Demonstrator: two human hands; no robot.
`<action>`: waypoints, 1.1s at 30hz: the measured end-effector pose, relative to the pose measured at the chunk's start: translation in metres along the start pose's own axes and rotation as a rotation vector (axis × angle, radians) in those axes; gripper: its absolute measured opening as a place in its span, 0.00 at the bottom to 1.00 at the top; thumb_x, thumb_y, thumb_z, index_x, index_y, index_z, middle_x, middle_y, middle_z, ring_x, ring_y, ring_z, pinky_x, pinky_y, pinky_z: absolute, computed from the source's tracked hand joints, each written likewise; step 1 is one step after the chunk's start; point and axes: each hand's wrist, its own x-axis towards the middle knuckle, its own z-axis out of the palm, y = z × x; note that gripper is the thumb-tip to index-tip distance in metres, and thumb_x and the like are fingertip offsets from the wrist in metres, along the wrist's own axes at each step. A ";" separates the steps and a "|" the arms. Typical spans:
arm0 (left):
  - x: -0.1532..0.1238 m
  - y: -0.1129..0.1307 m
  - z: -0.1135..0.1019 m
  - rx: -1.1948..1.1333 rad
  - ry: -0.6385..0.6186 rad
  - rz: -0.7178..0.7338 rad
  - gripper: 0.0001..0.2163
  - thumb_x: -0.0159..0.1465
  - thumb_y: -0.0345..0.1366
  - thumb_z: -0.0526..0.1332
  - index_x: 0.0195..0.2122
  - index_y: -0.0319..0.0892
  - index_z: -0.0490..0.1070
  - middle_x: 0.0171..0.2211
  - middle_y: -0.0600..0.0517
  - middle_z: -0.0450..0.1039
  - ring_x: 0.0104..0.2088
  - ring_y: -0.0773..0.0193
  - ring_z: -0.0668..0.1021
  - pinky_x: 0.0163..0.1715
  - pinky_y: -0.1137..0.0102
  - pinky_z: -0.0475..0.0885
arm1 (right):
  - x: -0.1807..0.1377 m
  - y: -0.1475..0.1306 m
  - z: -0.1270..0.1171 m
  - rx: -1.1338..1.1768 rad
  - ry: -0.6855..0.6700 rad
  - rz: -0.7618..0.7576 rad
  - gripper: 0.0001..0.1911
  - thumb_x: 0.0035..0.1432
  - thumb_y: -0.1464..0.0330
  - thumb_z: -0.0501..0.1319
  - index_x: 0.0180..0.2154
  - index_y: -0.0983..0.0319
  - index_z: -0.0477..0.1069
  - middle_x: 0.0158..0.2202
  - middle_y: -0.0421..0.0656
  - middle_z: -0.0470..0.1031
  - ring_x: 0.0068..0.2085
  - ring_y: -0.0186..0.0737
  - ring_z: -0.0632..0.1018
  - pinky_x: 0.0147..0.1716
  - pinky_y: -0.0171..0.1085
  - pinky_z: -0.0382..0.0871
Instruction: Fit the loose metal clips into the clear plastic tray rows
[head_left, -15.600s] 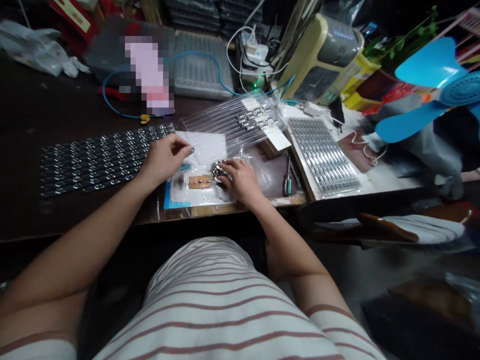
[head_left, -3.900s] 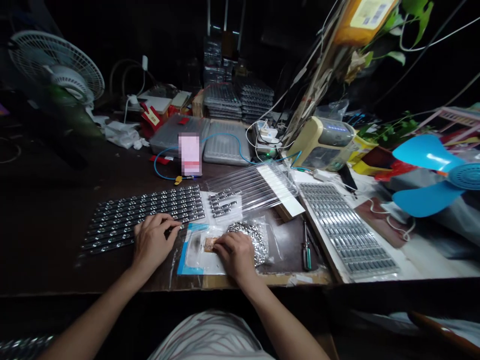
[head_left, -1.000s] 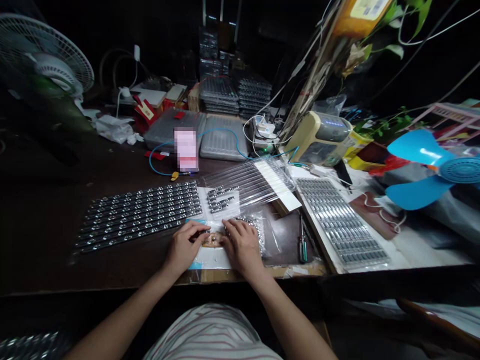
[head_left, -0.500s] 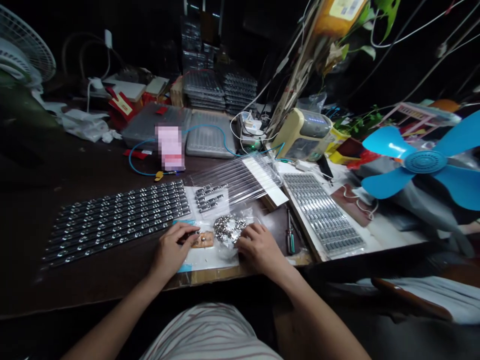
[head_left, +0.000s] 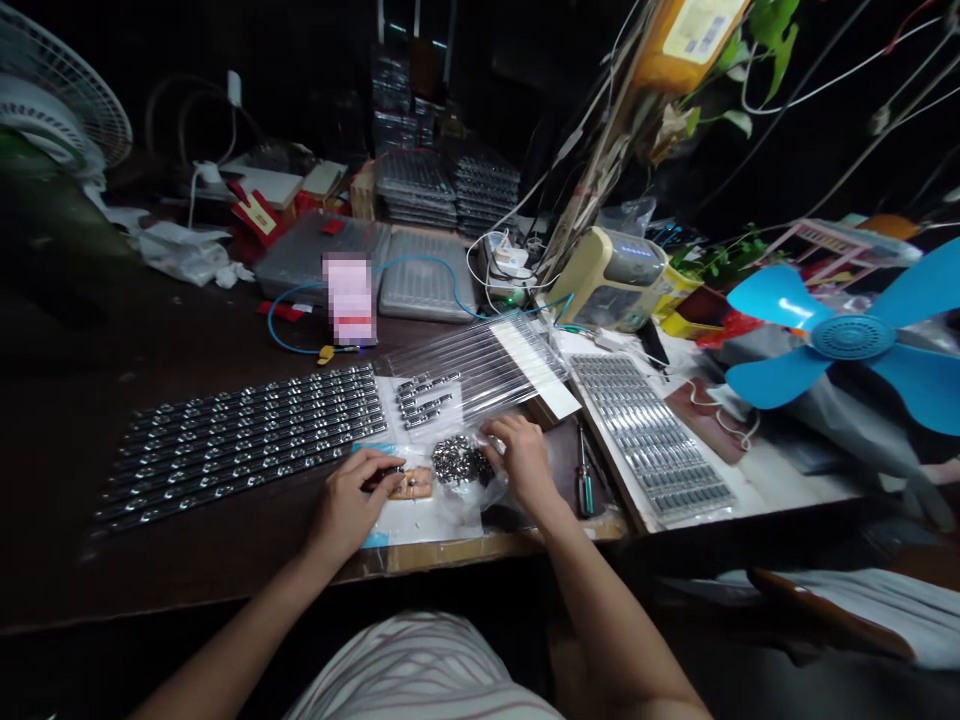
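Note:
My left hand (head_left: pixel 351 503) rests near the table's front edge, its fingertips pinching a small dark part against a little brown jig (head_left: pixel 415 485) on a white sheet. My right hand (head_left: pixel 523 459) lies on a clear bag holding a heap of small shiny metal parts (head_left: pixel 457 461), fingers bent at the heap's right side. Long dark strips filled with rows of metal parts (head_left: pixel 240 438) lie to the left of my left hand. Clear plastic tubes (head_left: pixel 476 368), a few with parts inside, lie just behind the heap.
A screwdriver (head_left: pixel 583 480) lies right of my right hand, beside a tray of parts (head_left: pixel 649 432). Behind are a phone (head_left: pixel 349 298) on a blue cable, grey trays, stacked trays, a cream device (head_left: pixel 611 279). A blue fan (head_left: pixel 851 336) stands right, a white fan (head_left: pixel 56 95) far left.
My right hand has moved from the jig to the right side of the heap of metal parts. My left hand stays at the jig. The camera has shifted slightly.

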 end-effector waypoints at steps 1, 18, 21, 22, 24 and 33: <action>0.000 0.000 0.000 0.000 -0.002 0.002 0.07 0.61 0.37 0.59 0.36 0.44 0.77 0.34 0.51 0.74 0.36 0.63 0.77 0.34 0.71 0.72 | -0.003 0.000 -0.001 0.052 0.037 -0.028 0.04 0.61 0.66 0.60 0.34 0.59 0.72 0.36 0.42 0.77 0.39 0.41 0.73 0.37 0.37 0.59; 0.006 0.006 -0.001 -0.001 -0.023 -0.047 0.07 0.61 0.35 0.59 0.35 0.43 0.77 0.35 0.50 0.76 0.37 0.62 0.77 0.34 0.70 0.71 | -0.038 -0.019 0.044 0.098 0.061 -0.119 0.08 0.60 0.67 0.61 0.42 0.59 0.73 0.38 0.46 0.75 0.40 0.43 0.74 0.38 0.39 0.65; 0.009 0.016 0.003 0.027 -0.071 -0.003 0.06 0.61 0.34 0.60 0.36 0.45 0.77 0.36 0.51 0.75 0.38 0.62 0.77 0.37 0.69 0.71 | -0.042 -0.015 0.052 0.213 0.145 -0.088 0.07 0.63 0.68 0.57 0.39 0.59 0.74 0.36 0.44 0.75 0.39 0.41 0.74 0.39 0.39 0.66; 0.009 0.019 0.005 0.040 -0.095 0.018 0.06 0.61 0.34 0.60 0.37 0.45 0.77 0.36 0.51 0.75 0.38 0.63 0.76 0.38 0.69 0.71 | -0.043 -0.014 0.052 0.243 0.166 -0.081 0.08 0.63 0.68 0.56 0.39 0.59 0.74 0.37 0.44 0.75 0.40 0.41 0.74 0.40 0.39 0.66; 0.008 0.025 0.010 0.071 -0.138 0.059 0.07 0.62 0.34 0.60 0.38 0.46 0.77 0.36 0.52 0.75 0.38 0.63 0.76 0.39 0.69 0.70 | -0.044 -0.014 0.051 0.293 0.195 -0.062 0.08 0.63 0.69 0.56 0.40 0.59 0.74 0.38 0.45 0.75 0.41 0.41 0.74 0.42 0.39 0.67; 0.002 0.024 0.019 0.160 -0.176 0.142 0.07 0.63 0.34 0.60 0.39 0.46 0.76 0.35 0.51 0.74 0.38 0.63 0.74 0.39 0.69 0.68 | -0.043 -0.014 0.046 0.390 0.167 0.003 0.09 0.58 0.75 0.54 0.36 0.60 0.72 0.36 0.44 0.74 0.40 0.42 0.74 0.41 0.39 0.67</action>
